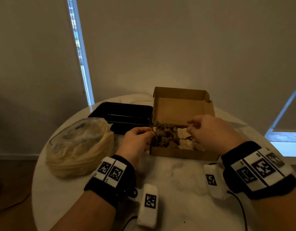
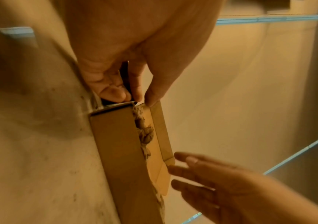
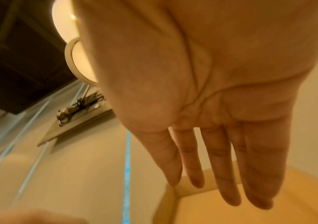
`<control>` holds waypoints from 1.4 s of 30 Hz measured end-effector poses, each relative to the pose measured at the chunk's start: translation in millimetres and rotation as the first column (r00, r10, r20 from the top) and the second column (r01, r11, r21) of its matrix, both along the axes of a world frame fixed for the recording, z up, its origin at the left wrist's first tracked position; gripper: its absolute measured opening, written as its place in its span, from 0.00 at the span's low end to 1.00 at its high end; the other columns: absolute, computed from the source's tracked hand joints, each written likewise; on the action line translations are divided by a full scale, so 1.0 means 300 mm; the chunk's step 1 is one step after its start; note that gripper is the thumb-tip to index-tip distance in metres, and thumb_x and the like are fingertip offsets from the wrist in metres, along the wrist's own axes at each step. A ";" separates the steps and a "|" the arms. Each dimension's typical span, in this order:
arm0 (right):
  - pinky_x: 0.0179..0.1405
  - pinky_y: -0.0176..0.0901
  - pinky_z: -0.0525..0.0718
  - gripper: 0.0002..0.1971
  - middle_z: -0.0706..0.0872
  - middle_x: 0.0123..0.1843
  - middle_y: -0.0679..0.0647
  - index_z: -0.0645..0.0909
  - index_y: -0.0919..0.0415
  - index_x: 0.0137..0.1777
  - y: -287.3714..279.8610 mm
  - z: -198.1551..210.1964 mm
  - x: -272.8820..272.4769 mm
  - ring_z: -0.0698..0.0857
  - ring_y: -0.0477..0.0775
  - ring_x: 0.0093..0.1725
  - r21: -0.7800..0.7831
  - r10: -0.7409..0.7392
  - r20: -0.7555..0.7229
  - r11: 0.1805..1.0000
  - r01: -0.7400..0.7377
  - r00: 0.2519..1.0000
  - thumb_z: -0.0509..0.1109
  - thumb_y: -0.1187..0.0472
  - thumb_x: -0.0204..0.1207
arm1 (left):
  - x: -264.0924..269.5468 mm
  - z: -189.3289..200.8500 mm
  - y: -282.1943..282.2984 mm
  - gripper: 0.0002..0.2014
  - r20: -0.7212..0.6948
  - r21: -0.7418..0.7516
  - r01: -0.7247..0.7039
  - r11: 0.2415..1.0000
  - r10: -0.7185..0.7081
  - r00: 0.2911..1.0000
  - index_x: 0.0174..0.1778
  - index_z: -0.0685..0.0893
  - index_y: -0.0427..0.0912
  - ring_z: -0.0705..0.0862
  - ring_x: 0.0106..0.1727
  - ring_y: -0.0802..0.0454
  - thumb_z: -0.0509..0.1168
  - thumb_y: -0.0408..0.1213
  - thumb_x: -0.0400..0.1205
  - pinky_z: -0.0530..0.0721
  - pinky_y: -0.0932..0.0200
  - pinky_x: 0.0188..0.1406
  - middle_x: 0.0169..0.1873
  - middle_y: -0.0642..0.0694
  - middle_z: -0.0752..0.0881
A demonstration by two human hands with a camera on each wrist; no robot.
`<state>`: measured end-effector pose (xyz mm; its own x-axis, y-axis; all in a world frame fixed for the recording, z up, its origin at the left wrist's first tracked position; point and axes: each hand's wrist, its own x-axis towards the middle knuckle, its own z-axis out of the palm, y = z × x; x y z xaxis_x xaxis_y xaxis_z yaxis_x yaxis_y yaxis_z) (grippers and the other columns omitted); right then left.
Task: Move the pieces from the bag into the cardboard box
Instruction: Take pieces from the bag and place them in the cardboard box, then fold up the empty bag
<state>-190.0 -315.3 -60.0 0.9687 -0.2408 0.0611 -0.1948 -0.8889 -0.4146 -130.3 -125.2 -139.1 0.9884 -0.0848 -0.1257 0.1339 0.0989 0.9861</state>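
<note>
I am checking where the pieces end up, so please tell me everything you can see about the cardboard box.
The cardboard box is plain brown corrugated card, shallow and rectangular, standing flat on the round white table to the right of a black tray. Its hinged lid stands open at the back, side flaps up. Dark brown pieces and pale ones fill it. The left hand grips its left corner; the right hand hovers above, fingers straight.

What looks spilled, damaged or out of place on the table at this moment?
Nothing stands out. The pieces lie inside the cardboard box, none on the table. The bag sits slumped beside the black tray.
</note>
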 end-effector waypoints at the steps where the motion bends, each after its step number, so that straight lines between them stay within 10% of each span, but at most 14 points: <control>1: 0.43 0.38 0.81 0.15 0.89 0.62 0.47 0.82 0.44 0.71 0.029 0.016 -0.012 0.87 0.48 0.53 0.030 0.047 0.038 0.998 -0.048 0.998 0.64 0.49 0.88 | -0.006 0.015 0.008 0.08 0.027 -0.009 -0.035 0.999 0.036 0.999 0.59 0.87 0.46 0.86 0.48 0.52 0.70 0.35 0.85 0.82 0.58 0.41 0.54 0.43 0.90; 6: 0.37 0.34 0.80 0.08 0.87 0.47 0.39 0.86 0.41 0.58 0.215 0.073 -0.044 0.85 0.39 0.45 0.110 0.294 0.040 0.949 -0.296 0.955 0.65 0.48 0.87 | -0.053 0.122 0.101 0.08 0.195 -0.039 -0.175 0.984 0.179 0.964 0.60 0.87 0.46 0.84 0.45 0.56 0.68 0.35 0.86 0.81 0.60 0.41 0.48 0.48 0.87; 12: 0.56 0.41 0.83 0.16 0.88 0.65 0.49 0.83 0.48 0.72 0.433 0.037 0.042 0.85 0.50 0.61 0.146 0.443 -0.035 0.889 -0.434 0.896 0.66 0.49 0.87 | -0.081 0.249 0.378 0.08 0.329 0.130 -0.377 0.917 0.319 0.889 0.57 0.89 0.43 0.84 0.38 0.62 0.69 0.33 0.84 0.80 0.65 0.38 0.44 0.49 0.88; 17: 0.69 0.45 0.80 0.27 0.79 0.79 0.52 0.66 0.42 0.86 0.540 -0.005 0.096 0.80 0.55 0.73 0.145 0.556 -0.108 0.829 -0.541 0.824 0.65 0.50 0.87 | -0.060 0.212 0.603 0.16 0.105 0.369 -0.418 0.831 0.409 0.906 0.68 0.85 0.36 0.84 0.55 0.42 0.69 0.34 0.84 0.82 0.48 0.58 0.55 0.40 0.86; 20: 0.74 0.48 0.78 0.23 0.77 0.80 0.53 0.72 0.48 0.83 0.553 -0.020 0.104 0.79 0.57 0.75 0.143 0.557 -0.136 0.830 -0.540 0.819 0.63 0.50 0.88 | -0.081 0.168 0.637 0.15 -0.095 0.419 -0.336 0.843 0.409 0.907 0.62 0.83 0.33 0.83 0.59 0.34 0.71 0.37 0.83 0.82 0.38 0.61 0.56 0.36 0.85; 26: 0.59 0.56 0.88 0.09 0.87 0.54 0.54 0.78 0.54 0.60 0.524 -0.048 0.096 0.88 0.56 0.54 0.344 0.407 0.041 0.851 -0.396 0.912 0.66 0.51 0.87 | -0.105 0.123 0.593 0.10 -0.139 0.267 -0.294 0.918 0.339 0.931 0.60 0.85 0.33 0.84 0.47 0.37 0.68 0.30 0.84 0.83 0.47 0.37 0.51 0.33 0.87; 32: 0.47 0.49 0.92 0.27 0.88 0.56 0.58 0.68 0.58 0.78 0.432 -0.016 0.057 0.91 0.57 0.50 0.662 0.246 0.054 0.716 -0.219 0.968 0.70 0.48 0.85 | -0.163 0.146 0.535 0.10 -0.015 0.202 -0.208 0.957 0.216 0.976 0.53 0.87 0.42 0.88 0.40 0.46 0.67 0.24 0.82 0.84 0.61 0.22 0.43 0.41 0.91; 38: 0.48 0.46 0.93 0.10 0.92 0.53 0.55 0.87 0.54 0.58 0.347 -0.007 -0.056 0.92 0.56 0.53 0.629 0.333 0.051 0.721 -0.289 0.941 0.77 0.54 0.80 | -0.214 0.141 0.477 0.21 0.173 0.245 -0.208 0.947 0.168 0.971 0.59 0.88 0.46 0.91 0.56 0.39 0.68 0.18 0.78 0.88 0.37 0.60 0.50 0.41 0.94; 42: 0.45 0.46 0.94 0.07 0.91 0.54 0.62 0.88 0.61 0.55 0.288 -0.007 -0.102 0.92 0.60 0.48 0.635 0.237 0.045 0.743 -0.210 0.971 0.76 0.62 0.80 | -0.246 0.155 0.448 0.20 0.254 0.340 -0.263 0.903 0.182 0.950 0.54 0.88 0.50 0.90 0.54 0.42 0.65 0.20 0.78 0.88 0.41 0.61 0.48 0.45 0.93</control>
